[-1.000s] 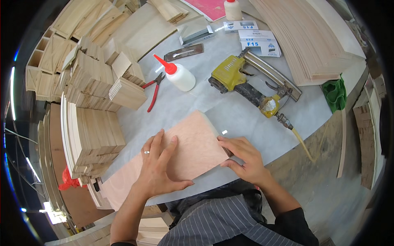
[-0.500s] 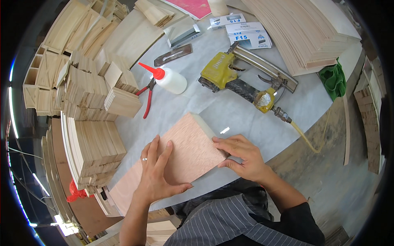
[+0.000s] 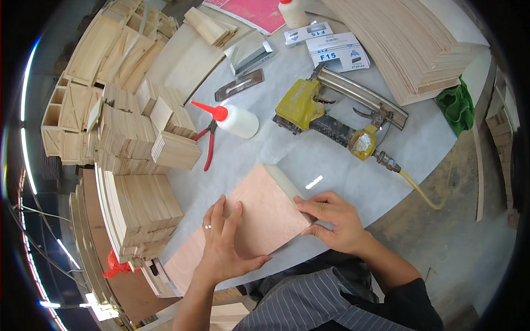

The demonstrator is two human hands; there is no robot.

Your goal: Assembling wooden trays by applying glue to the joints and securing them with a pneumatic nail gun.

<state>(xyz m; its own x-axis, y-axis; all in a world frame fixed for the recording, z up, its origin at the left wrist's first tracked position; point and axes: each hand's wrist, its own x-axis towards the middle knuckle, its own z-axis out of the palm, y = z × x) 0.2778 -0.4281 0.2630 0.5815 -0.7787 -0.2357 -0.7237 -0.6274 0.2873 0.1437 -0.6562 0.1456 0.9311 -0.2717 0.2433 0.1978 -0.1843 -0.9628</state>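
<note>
The pink-faced plywood piece is found beneath the spread-open left hand; its corner is pinched by the right hand. No change of grip is noted over the last second; continued steadying is inferred.

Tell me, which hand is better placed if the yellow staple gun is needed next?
Probably the right hand: it touches the end of the pinkish board, nearer the yellow staple gun; the left hand lies on top, farther away.

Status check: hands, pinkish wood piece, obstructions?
Left hand spread on pinkish wood piece. Right hand holding its right corner. Yellow air tool beyond, not touching it.
</note>
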